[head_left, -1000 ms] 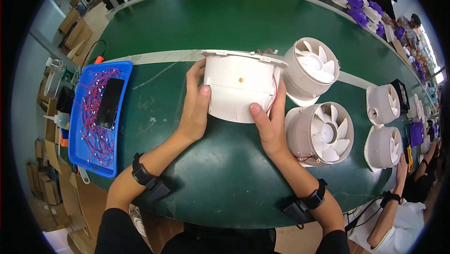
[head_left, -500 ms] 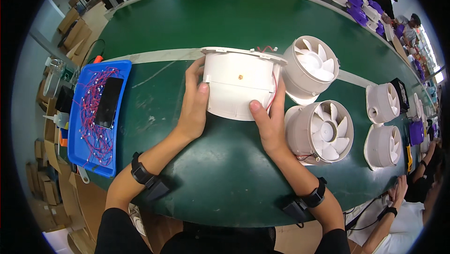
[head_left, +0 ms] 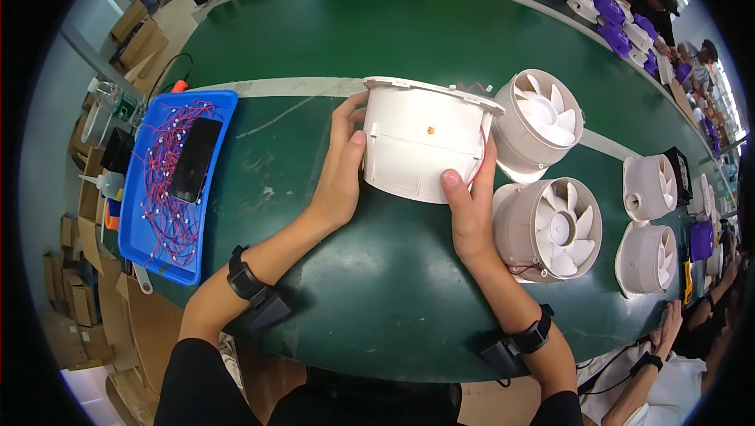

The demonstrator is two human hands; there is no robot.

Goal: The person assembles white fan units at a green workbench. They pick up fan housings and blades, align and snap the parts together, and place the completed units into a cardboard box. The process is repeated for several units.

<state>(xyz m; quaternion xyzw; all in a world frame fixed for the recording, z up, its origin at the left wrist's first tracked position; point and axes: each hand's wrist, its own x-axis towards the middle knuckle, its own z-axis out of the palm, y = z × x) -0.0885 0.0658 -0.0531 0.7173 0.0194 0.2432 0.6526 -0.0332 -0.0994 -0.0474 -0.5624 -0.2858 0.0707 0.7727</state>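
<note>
Between my hands is a white round fan housing point(head_left: 425, 143), its wide flange at the top and a small orange-brown mark on its side. My left hand point(head_left: 342, 167) grips its left side, thumb on the near wall. On the right, my right hand point(head_left: 474, 210) clasps it with the thumb pressed on the lower front; its other fingers are partly hidden behind. A red wire point(head_left: 481, 159) runs down the housing by that hand. Close on the right stand two more white fans, a far one point(head_left: 541, 115) and a near one point(head_left: 550, 229), blades showing.
At left a blue tray point(head_left: 161, 265) holds red wires with white connectors and a black phone point(head_left: 195, 160). Farther right are two more fan housings point(head_left: 649, 257). Purple and white parts point(head_left: 609, 9) line the far right edge. Co-workers sit at right, one with hands point(head_left: 668, 324) near the table edge.
The view has shifted slightly, so most things appear a little farther right. Both hands keep hold of the fan housing, which sits slightly more tilted.
</note>
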